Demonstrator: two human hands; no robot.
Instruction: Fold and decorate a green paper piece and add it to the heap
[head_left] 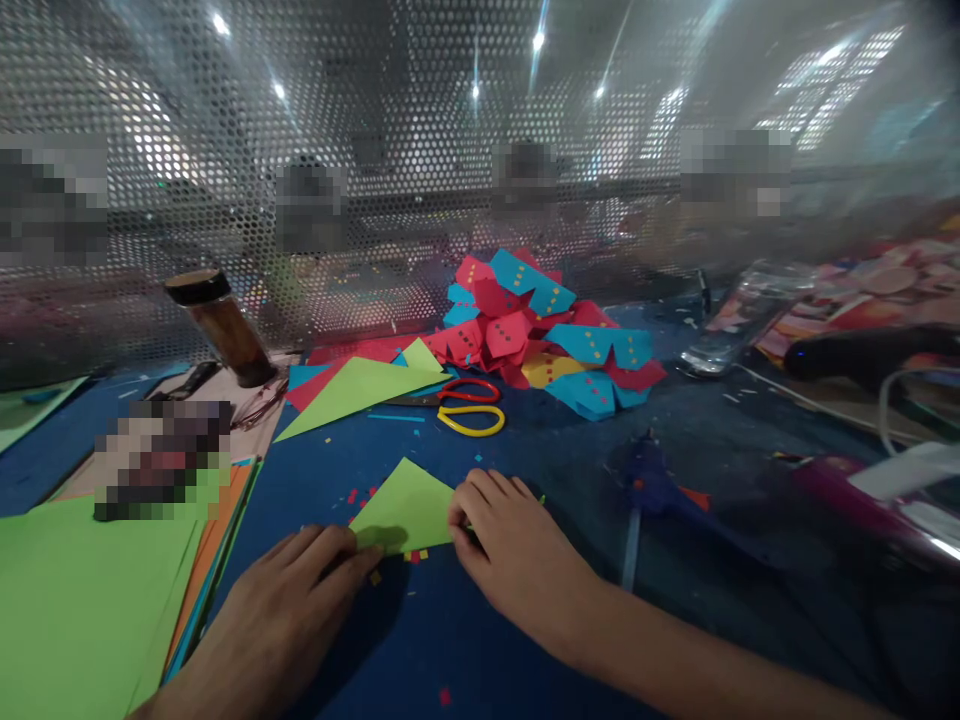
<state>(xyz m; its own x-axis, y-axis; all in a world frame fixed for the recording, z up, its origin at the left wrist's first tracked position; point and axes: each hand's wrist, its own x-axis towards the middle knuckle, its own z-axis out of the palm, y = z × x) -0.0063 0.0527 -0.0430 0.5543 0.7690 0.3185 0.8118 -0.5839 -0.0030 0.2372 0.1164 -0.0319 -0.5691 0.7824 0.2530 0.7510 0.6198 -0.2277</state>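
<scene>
Head: left hand [311, 575], right hand [514, 545] on triangular green paper [409, 505].

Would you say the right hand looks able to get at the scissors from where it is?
Probably yes: the scissors lie just beyond the right hand, handles uncovered, with only blue table and tiny scraps showing between.

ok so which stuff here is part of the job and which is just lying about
Likely part of the job:
green paper piece, touched by the left hand and right hand
stacked paper sheets
scissors
pile of cut paper pieces

Probably just lying about:
dark-lidded jar
clear container
</scene>
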